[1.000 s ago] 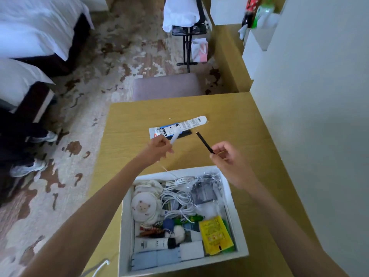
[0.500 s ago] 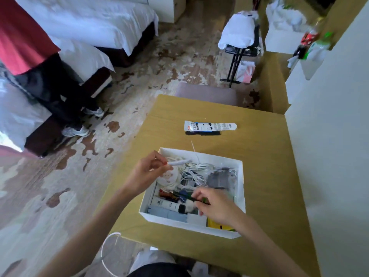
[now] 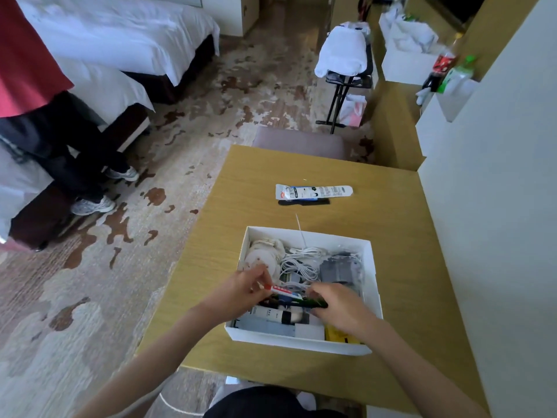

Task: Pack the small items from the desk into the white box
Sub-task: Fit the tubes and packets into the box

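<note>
While both hands reach down into the white box (image 3: 374,285), each has its fingers curled round something slim. The left hand (image 3: 241,292) pinches one end of a red-and-white stick (image 3: 284,289), which points across toward the right hand (image 3: 339,307). The right hand grips a dark stick (image 3: 315,303) that lies just nearer the wearer than the red-and-white one, the two almost touching between the hands. Just beyond the fingertips, inside the box, lie a white cable (image 3: 298,263) in a loose coil, a round white pad (image 3: 262,259) ahead of the left hand and a grey packet (image 3: 337,268) ahead of the right. Nearer the wearer, below the hands, sit a white tube (image 3: 271,313) with a black cap and a yellow packet (image 3: 336,335) under the right wrist. Well beyond both hands, on the desk (image 3: 407,236) outside the box, rest a white printed packet (image 3: 313,191) and a black strip (image 3: 304,202) touching its near edge.
</note>
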The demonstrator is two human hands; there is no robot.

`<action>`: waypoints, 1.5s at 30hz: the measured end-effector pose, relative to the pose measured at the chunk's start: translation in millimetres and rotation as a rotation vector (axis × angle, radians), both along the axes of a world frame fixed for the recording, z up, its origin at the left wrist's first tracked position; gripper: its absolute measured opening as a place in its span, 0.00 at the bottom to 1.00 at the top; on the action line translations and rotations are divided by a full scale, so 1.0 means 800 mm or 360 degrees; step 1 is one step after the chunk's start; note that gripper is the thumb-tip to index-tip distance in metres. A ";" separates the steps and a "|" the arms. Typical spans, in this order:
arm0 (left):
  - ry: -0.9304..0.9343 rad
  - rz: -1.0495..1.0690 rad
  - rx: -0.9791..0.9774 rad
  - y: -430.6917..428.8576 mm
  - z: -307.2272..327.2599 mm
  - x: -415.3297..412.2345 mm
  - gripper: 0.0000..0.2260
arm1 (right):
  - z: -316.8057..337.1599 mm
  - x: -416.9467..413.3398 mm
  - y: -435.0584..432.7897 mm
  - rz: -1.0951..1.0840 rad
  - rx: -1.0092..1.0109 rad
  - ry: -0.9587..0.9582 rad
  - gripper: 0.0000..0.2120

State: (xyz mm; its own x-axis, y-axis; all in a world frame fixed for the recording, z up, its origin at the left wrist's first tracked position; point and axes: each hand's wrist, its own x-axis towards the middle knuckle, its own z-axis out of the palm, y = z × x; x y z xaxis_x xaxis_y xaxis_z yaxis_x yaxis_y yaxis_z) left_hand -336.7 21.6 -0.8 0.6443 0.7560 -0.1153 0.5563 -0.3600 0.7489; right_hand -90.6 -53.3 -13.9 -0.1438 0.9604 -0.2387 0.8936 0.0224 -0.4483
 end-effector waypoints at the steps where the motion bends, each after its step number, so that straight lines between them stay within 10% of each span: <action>1: 0.0061 -0.0089 0.0081 0.000 -0.001 0.002 0.05 | -0.001 0.003 -0.002 0.0039 0.0005 -0.0053 0.16; 9: 0.0451 -0.0318 0.0796 -0.009 -0.015 0.013 0.06 | -0.003 0.028 -0.001 -0.0045 -0.0044 0.0126 0.17; 28: -0.0392 0.0742 -0.0125 0.175 0.039 0.104 0.17 | 0.055 0.117 0.146 -0.0535 0.0292 0.0577 0.09; 33: 0.0107 0.0502 -0.0154 0.256 -0.011 0.134 0.07 | 0.022 0.125 0.203 -0.0584 0.0175 0.0430 0.10; 45: 0.0887 -0.0015 0.0428 0.352 -0.099 0.182 0.22 | -0.065 0.114 0.374 -0.0363 -0.0036 -0.0404 0.28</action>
State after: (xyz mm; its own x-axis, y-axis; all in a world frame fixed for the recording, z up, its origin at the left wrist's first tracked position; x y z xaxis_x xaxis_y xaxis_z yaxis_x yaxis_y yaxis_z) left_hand -191.2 303.2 -80.2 0.5491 0.7998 -0.2424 0.8335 -0.5029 0.2289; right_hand 0.7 245.6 -66.0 0.1406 0.9551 -0.2607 0.9576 -0.1981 -0.2093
